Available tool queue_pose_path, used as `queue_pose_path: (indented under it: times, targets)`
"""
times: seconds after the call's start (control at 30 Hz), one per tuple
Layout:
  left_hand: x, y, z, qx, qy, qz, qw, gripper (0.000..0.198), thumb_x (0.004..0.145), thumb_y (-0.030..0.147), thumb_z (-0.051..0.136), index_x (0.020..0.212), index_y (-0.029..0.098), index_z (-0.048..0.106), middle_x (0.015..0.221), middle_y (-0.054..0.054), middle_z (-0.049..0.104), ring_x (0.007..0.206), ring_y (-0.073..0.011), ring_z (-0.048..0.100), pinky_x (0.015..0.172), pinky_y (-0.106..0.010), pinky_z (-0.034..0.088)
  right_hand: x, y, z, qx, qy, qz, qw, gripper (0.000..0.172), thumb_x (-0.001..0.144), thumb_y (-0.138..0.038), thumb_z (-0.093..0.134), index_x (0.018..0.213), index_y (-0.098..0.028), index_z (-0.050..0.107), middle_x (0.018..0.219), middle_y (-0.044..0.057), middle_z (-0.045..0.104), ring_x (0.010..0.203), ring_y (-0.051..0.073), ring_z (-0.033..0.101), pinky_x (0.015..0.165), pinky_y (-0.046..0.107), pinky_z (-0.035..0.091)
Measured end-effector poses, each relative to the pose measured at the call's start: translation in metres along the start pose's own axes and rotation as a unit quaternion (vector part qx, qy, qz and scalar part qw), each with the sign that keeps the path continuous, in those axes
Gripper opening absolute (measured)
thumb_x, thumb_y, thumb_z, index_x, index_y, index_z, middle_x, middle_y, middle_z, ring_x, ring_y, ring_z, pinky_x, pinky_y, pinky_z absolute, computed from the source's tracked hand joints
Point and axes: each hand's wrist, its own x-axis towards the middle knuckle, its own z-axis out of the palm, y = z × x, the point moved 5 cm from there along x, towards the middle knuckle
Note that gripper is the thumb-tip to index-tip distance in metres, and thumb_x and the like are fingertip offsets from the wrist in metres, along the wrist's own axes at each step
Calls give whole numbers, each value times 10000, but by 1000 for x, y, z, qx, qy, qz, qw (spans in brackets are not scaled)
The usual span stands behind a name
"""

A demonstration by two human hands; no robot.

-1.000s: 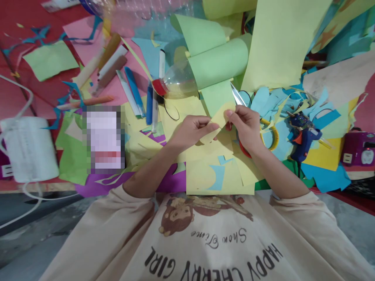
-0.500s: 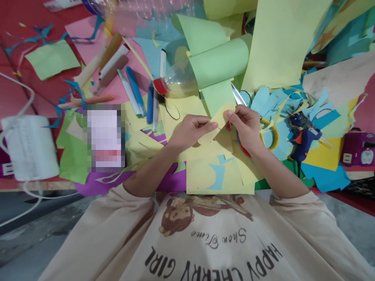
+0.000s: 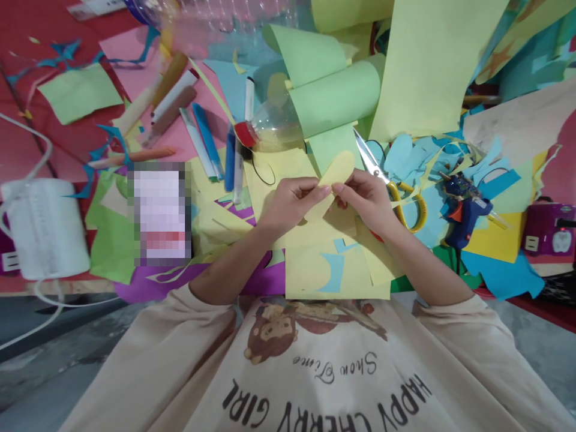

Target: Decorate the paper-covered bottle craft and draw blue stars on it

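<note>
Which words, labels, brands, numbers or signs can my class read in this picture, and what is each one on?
"HAPPY CHERRY GIRL": shirt, upside down in this view.
"Show Time": same shirt, in script above that line, also upside down.
Pixelated screen: unreadable.
Markers: any lettering too small to read.
Purple box: markings too small to read.

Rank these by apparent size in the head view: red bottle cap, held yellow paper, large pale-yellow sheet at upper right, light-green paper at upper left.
1. Pale-yellow sheet
2. Light-green paper
3. Held yellow paper, partly covered by the left hand and right hand
4. Red bottle cap
</note>
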Motion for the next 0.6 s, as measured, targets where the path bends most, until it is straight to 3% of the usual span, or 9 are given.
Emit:
queue_pose_path:
  times: [0.13, 0.27, 0.6]
  targets:
    - [1, 2, 1, -14, -27, 5, 1000, 491, 882, 569, 637, 606, 191, 488, 553, 37, 408, 517, -90, 390, 479, -236, 302, -1, 1, -5, -28, -9, -8, 1000, 470, 831, -629, 734, 707, -213, 555, 599, -43, 538, 530, 90, 476, 501, 255, 372]
    - [2, 6, -1, -25, -11, 31, 999, 455, 867, 435, 634, 562, 195, 397, 519, 53, 343, 486, -72, 313, 471, -231, 263, 0, 3, -8, -69, -18, 10, 997, 491, 841, -594, 741, 663, -219, 478, 583, -52, 501, 526, 83, 428, 494, 257, 311]
    - [1, 9, -2, -20, 31, 47, 998, 455, 900, 448, 619, 559, 195, 456, 499, 36, 496, 469, -75, 446, 494, -225, 365, 0, 5, -6, -70, -6, 17, 997, 487, 805, -593, 774, 678, -219, 490, 615, -59, 449, 554, 86, 398, 512, 271, 308]
